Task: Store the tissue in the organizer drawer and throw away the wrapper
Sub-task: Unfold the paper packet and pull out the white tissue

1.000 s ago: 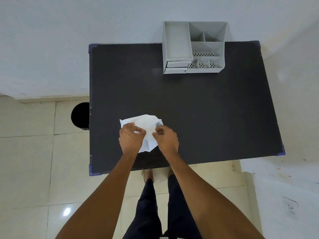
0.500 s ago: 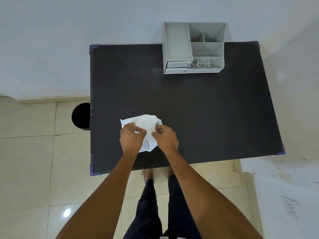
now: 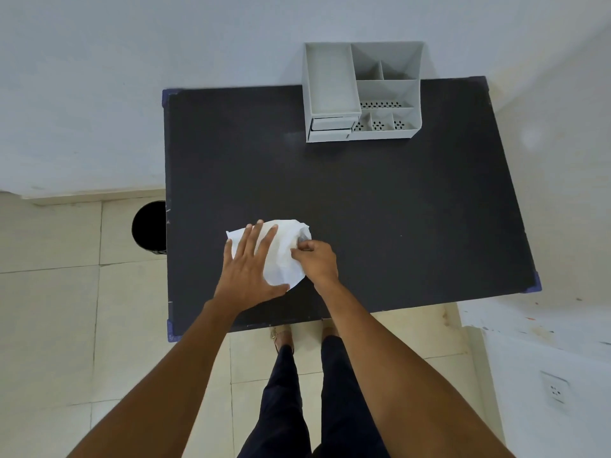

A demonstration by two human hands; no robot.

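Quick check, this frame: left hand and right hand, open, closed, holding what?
Left hand: open, fingers spread, lying flat on the white tissue.
Right hand: closed, fingertips pinching the tissue's right edge.

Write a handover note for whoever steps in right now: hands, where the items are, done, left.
Left hand: open, flat, pressing on the white tissue packet at the table's near edge.
Right hand: fingers pinched on the packet's right edge.
Organizer: far side of the table, both drawers shut.
Black bin: on the floor, left of the table.
Done: nothing stored or thrown away.
Left: separate tissue from wrapper, open a drawer, put tissue in, bin the wrapper.
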